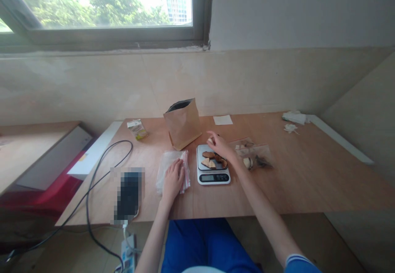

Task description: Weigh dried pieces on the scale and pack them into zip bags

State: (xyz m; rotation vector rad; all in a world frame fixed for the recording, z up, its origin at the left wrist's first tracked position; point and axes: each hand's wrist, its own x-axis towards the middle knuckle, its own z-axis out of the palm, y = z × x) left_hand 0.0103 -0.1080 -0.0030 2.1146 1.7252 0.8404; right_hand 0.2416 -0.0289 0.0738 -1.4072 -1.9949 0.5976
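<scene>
A small kitchen scale [213, 177] sits near the table's front edge with several brown and pale slices [210, 159] on its platform. My right hand [219, 144] hovers over the back of the scale, fingers pinched on a small pale piece. My left hand [173, 179] lies flat with fingers apart on a stack of clear zip bags [166, 162] left of the scale. An open brown paper bag [182, 123] stands behind them. A clear bag holding more pieces [254, 154] lies right of the scale.
A phone [128, 195] on a black cable [92, 182] lies at the front left. A small carton [137, 128] and a white paper slip [222, 119] sit further back. Crumpled tissue [294, 117] is at the far right corner. A white box [92, 153] overhangs the left edge.
</scene>
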